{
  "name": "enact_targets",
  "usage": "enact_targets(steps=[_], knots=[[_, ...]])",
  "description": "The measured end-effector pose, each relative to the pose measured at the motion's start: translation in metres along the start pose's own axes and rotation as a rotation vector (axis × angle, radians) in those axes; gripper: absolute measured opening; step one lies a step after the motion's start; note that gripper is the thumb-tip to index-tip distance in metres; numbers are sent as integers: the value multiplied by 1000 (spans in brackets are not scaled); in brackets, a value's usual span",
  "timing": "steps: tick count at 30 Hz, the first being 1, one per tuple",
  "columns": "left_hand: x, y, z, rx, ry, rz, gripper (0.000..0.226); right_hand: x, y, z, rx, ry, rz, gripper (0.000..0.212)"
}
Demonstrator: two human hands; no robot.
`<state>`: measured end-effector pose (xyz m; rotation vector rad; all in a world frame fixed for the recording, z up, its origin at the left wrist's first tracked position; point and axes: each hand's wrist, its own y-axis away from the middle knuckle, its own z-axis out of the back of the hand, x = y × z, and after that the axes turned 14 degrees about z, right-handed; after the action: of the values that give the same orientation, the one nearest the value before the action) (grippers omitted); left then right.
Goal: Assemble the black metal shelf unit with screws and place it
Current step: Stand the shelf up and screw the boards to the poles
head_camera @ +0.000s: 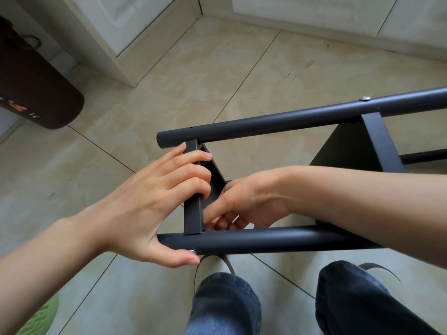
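Gripping the end shelf panel's flat black metal edge strip (pixel 192 209), left hand (pixel 145 206) has four fingers curled over the strip from the left; its thumb reaches under the near round black metal tube (pixel 254 240), tip just beside a small silver screw head (pixel 191 250) on that tube's underside.

Right hand (pixel 238 209) comes in from the right, between the two tubes, fingers bent down at the corner where strip meets near tube. Fingertips bunched together there; what they pinch, if anything, cannot be made out.

Black metal shelf unit (pixel 350 146) lies on its side on the beige marbled tile floor (pixel 217 76), straight ahead of the person's knees. Far round black tube (pixel 290 120) runs parallel to the near one, with a second silver screw (pixel 365 98) showing on top toward the right. A second black shelf panel (pixel 377 143) crosses between the tubes at right.

Person's knees in dark blue jeans (pixel 225 303) at bottom edge. Green perforated slipper (pixel 41 317) at lower left corner. Dark brown rounded cushion-like object (pixel 36 83) at left, with a small orange mark and pale characters too small to read. White cabinet panels (pixel 135 25) along the top.
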<state>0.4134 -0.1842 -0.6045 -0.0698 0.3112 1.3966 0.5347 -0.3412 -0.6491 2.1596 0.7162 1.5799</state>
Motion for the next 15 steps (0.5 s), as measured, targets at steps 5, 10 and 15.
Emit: enact_targets(steps=[5,10,15], knots=[[0,0,0,3,8,1,71,0,-1,0,17,-47,17,22],[0,0,0,3,4,0,71,3,2,4,30,-68,-10,17],[0,0,-1,7,3,1,72,-2,-1,0,12,-8,-5,20]])
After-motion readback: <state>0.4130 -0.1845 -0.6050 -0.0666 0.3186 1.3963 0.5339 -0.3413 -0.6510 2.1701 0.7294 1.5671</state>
